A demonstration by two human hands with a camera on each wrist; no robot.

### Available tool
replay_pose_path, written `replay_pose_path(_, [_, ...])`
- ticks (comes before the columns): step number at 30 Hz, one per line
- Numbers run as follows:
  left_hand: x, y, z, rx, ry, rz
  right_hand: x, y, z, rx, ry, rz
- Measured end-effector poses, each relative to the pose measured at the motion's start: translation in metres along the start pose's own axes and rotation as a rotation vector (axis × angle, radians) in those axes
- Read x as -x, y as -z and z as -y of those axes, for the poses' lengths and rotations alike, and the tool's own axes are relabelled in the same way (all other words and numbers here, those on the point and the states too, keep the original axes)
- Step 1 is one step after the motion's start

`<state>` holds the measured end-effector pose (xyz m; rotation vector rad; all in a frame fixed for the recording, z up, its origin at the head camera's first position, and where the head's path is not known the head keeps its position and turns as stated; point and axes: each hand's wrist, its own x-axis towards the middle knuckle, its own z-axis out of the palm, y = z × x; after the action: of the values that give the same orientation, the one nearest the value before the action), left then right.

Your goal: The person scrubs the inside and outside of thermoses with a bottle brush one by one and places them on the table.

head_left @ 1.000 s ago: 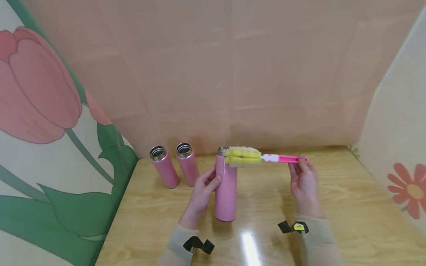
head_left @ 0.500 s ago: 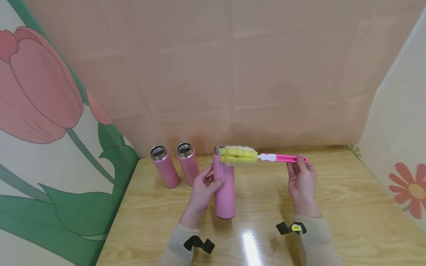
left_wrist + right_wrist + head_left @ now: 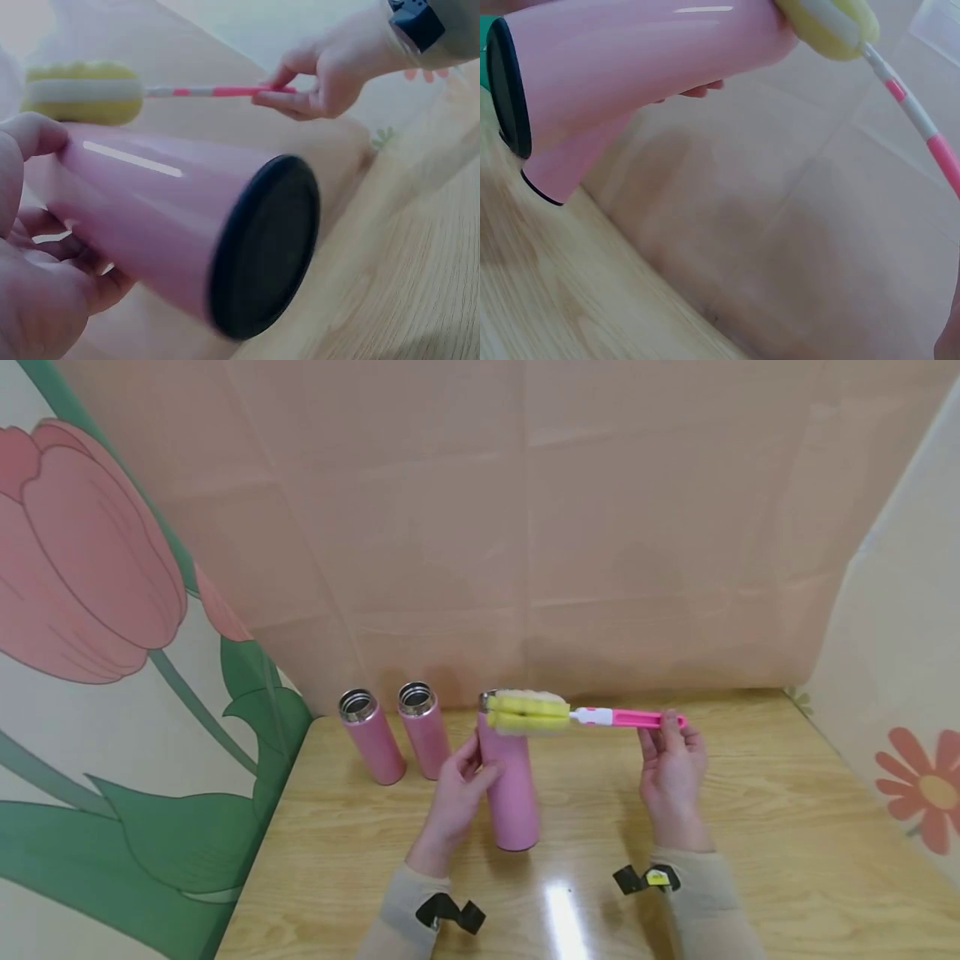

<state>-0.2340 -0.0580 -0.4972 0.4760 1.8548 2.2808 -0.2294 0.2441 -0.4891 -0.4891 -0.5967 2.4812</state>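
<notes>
In the head view my left hand (image 3: 457, 789) grips a pink vacuum flask (image 3: 512, 797) round its upper part, thumb in front. The flask is held off the table and tilts slightly, top to the left. Its black base (image 3: 266, 247) faces the left wrist camera. My right hand (image 3: 673, 772) pinches the end of a bottle brush (image 3: 637, 718) by its pink handle. The brush lies level, its yellow and white sponge head (image 3: 528, 714) overlapping the flask's steel neck. In the right wrist view the sponge (image 3: 832, 26) is beside the flask's upper end; the mouth is hidden.
Two more pink flasks, a left one (image 3: 372, 739) and a right one (image 3: 424, 731), stand uncapped at the back left of the wooden table (image 3: 600, 827). Behind them rises a plain pinkish backdrop (image 3: 525, 527). Flower-patterned walls border both sides.
My right hand and the brush have shifted a little left. The flask has risen slightly and tilted, its base swinging right. The two standing flasks have not moved.
</notes>
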Motion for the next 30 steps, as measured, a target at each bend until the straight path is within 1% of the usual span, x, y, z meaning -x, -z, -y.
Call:
replay_pose_path(4, [0.000, 0.000, 0.000, 0.027, -0.003, -0.052, 0.002, 0.000, -0.003, 0.017, 0.009, 0.015])
replay_pose_path(7, [-0.001, 0.001, -0.001, 0.024, 0.000, -0.071, 0.002, -0.001, -0.003, 0.028, -0.014, 0.017])
replay_pose_path(10, [-0.001, 0.002, -0.002, 0.044, 0.002, -0.063, -0.001, 0.000, -0.001, 0.039, -0.063, 0.026])
replay_pose_path(12, [-0.001, 0.002, -0.002, 0.072, -0.004, -0.049, -0.003, 0.002, 0.001, 0.068, -0.090, 0.062])
replay_pose_path(14, [-0.001, 0.003, -0.001, 0.114, -0.002, -0.042, -0.005, 0.005, 0.003, 0.103, -0.106, 0.117])
replay_pose_path(15, [-0.001, 0.004, -0.001, 0.128, -0.004, -0.045, -0.005, 0.007, 0.003, 0.135, -0.107, 0.148])
replay_pose_path(18, [-0.002, 0.005, 0.000, 0.160, -0.003, -0.078, -0.007, 0.010, 0.004, 0.246, -0.100, 0.232])
replay_pose_path(22, [-0.003, 0.006, 0.000, 0.173, 0.012, -0.126, -0.008, 0.014, 0.004, 0.409, -0.117, 0.333])
replay_pose_path(26, [-0.004, 0.006, -0.001, 0.183, 0.014, -0.134, -0.009, 0.019, 0.004, 0.561, -0.145, 0.447])
replay_pose_path(30, [-0.005, 0.005, -0.002, 0.176, 0.013, -0.154, -0.012, 0.023, 0.006, 0.664, -0.168, 0.538])
